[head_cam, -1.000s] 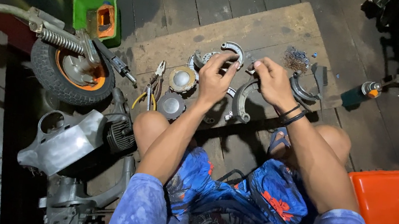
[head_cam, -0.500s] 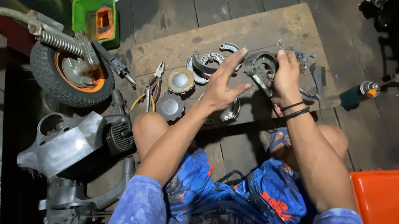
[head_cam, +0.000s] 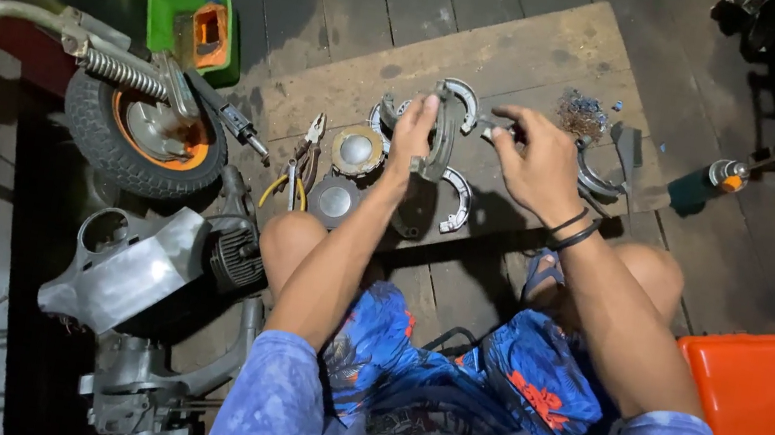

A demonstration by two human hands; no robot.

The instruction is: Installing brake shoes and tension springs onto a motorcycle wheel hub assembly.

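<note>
My left hand is closed around a curved grey brake shoe, thumb and fingers pinching its arc so it stands on edge above the wooden board. My right hand pinches a small metal part between its fingertips, just beside the shoe's upper end; what the part is I cannot tell. Under the hands, another brake shoe lies flat on the board, and a further one lies above my left hand. To the left sit two round metal discs and a pair of pliers. Further left stands a small wheel with an orange rim, and an orange case lies by my right knee.
</note>
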